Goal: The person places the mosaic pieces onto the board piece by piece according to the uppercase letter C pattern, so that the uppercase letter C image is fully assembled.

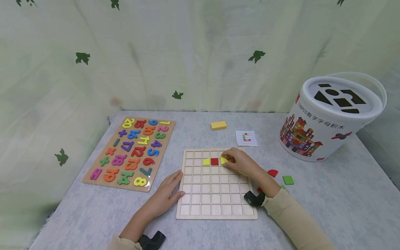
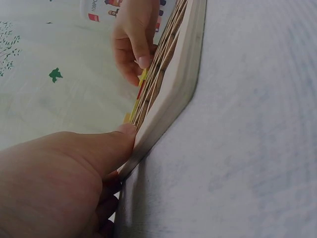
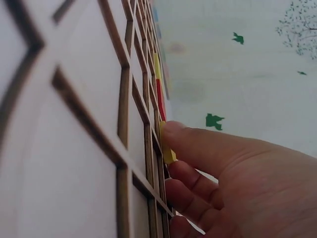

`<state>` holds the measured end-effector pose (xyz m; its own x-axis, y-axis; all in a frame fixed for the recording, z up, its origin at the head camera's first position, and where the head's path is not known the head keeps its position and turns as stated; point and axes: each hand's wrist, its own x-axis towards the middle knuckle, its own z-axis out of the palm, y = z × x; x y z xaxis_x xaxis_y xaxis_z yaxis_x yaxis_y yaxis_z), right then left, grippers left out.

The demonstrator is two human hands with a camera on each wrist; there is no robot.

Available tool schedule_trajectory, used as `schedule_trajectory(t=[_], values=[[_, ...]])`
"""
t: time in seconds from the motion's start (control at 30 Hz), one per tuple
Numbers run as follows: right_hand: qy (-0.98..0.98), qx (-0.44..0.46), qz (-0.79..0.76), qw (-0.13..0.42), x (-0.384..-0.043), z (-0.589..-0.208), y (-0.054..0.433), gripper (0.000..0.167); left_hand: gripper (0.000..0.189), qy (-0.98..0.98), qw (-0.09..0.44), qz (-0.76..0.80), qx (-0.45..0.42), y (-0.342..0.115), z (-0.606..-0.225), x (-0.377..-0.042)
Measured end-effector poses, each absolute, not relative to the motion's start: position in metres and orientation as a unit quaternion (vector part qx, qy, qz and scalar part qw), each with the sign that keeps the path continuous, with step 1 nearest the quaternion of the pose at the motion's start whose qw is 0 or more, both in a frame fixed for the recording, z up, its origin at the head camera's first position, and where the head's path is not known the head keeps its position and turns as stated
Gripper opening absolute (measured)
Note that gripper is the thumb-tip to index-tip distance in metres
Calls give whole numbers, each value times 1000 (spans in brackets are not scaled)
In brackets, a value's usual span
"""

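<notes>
A wooden grid board (image 1: 215,199) lies flat on the table. In its far row sit a yellow quarter-round tile (image 1: 206,162) and a red square tile (image 1: 214,161), side by side. My right hand (image 1: 240,161) pinches another yellow quarter-round tile (image 3: 167,144) between thumb and fingers, in the cell just right of the red square. Along the board's left edge rests my left hand (image 1: 165,195), fingers extended and thumb (image 2: 116,144) against the rim. Behind the board lies a small card (image 1: 247,138) with a coloured pattern on a grid.
Left of the board lies a number puzzle (image 1: 129,156). A yellow block (image 1: 218,125) sits at the back. Near my right forearm are a red quarter-round tile (image 1: 273,173) and a green square tile (image 1: 288,180). A large white bucket (image 1: 331,121) stands at the back right.
</notes>
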<state>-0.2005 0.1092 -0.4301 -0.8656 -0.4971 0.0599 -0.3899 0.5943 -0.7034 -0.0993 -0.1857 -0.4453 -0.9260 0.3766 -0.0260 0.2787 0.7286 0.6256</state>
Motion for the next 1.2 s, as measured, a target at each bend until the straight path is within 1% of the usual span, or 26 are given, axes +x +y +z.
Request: schedule_trajectory(t=[0.23, 0.5, 0.57, 0.67, 0.77, 0.9, 0.97, 1.07, 1.2], values=[[889, -241, -383, 72, -199, -430, 109, 17, 66, 926, 77, 323, 180, -186, -446, -99], [890, -250, -375, 71, -198, -430, 104, 18, 65, 926, 77, 322, 180, -187, -445, -98], [890, -244, -376, 78, -197, -430, 105, 20, 65, 926, 78, 324, 178, -187, -445, -98], [888, -230, -388, 93, -196, -425, 108, 27, 66, 926, 78, 324, 177, -186, -446, -98], [882, -225, -402, 95, -192, -414, 116, 35, 65, 926, 77, 323, 178, -186, -446, -98], [878, -242, -408, 66, -184, -397, 133, 41, 65, 928, 76, 319, 178, -186, -446, -98], [882, -245, -400, 47, -179, -389, 145, 42, 65, 928, 76, 318, 177, -186, -446, -98], [894, -236, -381, 24, -171, -381, 162, 41, 65, 928, 76, 319, 176, -186, -446, -98], [911, -207, -355, 11, -159, -376, 187, 43, 65, 927, 78, 321, 176, -187, -446, -98]])
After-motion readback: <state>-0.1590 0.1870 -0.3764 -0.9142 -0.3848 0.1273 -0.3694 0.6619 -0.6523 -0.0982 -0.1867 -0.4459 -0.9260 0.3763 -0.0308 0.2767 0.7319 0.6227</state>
